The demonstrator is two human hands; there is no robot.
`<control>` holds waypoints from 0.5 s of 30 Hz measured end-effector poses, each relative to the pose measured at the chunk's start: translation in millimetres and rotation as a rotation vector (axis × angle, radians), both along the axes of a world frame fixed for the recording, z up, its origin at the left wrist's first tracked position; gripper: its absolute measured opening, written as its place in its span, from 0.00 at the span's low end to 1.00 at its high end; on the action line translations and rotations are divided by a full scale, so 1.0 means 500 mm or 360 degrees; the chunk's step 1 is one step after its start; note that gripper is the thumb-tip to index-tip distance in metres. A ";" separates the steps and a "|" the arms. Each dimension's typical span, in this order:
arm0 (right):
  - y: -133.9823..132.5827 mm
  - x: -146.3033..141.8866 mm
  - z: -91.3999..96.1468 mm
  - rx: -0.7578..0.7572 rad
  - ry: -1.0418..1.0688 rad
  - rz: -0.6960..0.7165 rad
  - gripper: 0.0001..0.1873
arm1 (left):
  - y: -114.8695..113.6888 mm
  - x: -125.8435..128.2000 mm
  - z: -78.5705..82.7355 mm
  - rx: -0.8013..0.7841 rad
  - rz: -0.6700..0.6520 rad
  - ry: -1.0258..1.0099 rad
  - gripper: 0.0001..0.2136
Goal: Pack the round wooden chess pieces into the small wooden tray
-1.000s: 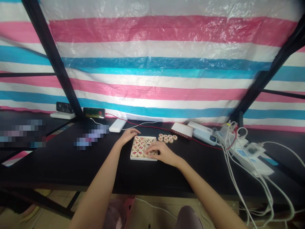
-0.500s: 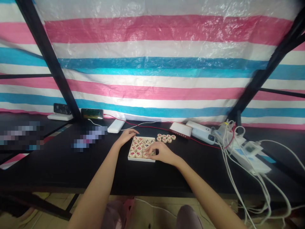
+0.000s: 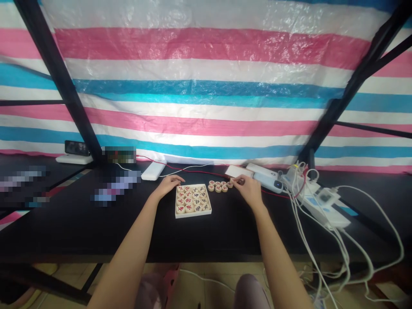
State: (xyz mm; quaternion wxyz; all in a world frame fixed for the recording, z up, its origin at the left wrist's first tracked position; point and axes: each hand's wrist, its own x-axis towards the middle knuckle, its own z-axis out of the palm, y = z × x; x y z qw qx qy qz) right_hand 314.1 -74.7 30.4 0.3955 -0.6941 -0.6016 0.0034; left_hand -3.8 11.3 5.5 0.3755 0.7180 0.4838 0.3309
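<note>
From the head camera, looks down on a black table (image 3: 219, 234) with both bare hands at work. Rests the left hand (image 3: 167, 185) at the far left corner of a shallow white box (image 3: 193, 214), fingers loosely spread and apparently holding nothing; cannot tell about contact with the rim. Reaches with the right hand (image 3: 251, 189) to the end piece (image 3: 229, 185) of a loose group (image 3: 218, 189) on the table, right of the box, thumb and fingertips drawn close together there; cannot tell whether pinching that piece or merely touching it.

For good handling here, seems best to grip by the rim between thumb and index fingertip, move straight up or down, and part the fingers gently so as not to knock the neighbours. Better also to steady the box lightly, without pushing it askew.

Counts, as near as visible: one box; sixteen round pieces (image 3: 188, 201) inside, in four rows of four, eight red-marked on the left, eight black-marked on the right; seven loose, apparently all red-marked, four in the far row, three in the near one. Beyond the left hand, one white power bank (image 3: 153, 170); far right, one power strip (image 3: 334, 219)
</note>
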 end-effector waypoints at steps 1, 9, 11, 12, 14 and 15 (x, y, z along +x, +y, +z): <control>-0.002 0.007 -0.004 -0.0109 -0.0169 -0.0032 0.12 | -0.002 0.001 0.002 -0.0003 -0.0004 0.0000 0.14; -0.007 -0.006 -0.027 -0.0308 -0.0518 0.0052 0.07 | -0.005 0.000 0.005 -0.0071 -0.0116 -0.0053 0.14; -0.006 -0.009 -0.026 -0.0292 -0.0581 0.0042 0.07 | -0.003 -0.002 0.005 -0.0095 -0.0154 -0.0059 0.14; -0.006 -0.010 -0.026 -0.0286 -0.0607 0.0039 0.07 | -0.002 -0.002 0.004 -0.0107 -0.0167 -0.0056 0.14; -0.007 -0.012 -0.026 -0.0270 -0.0647 0.0045 0.07 | -0.001 -0.003 0.004 -0.0133 -0.0179 -0.0049 0.14; -0.007 -0.013 -0.026 -0.0258 -0.0672 0.0051 0.07 | -0.001 -0.003 0.005 -0.0145 -0.0181 -0.0052 0.14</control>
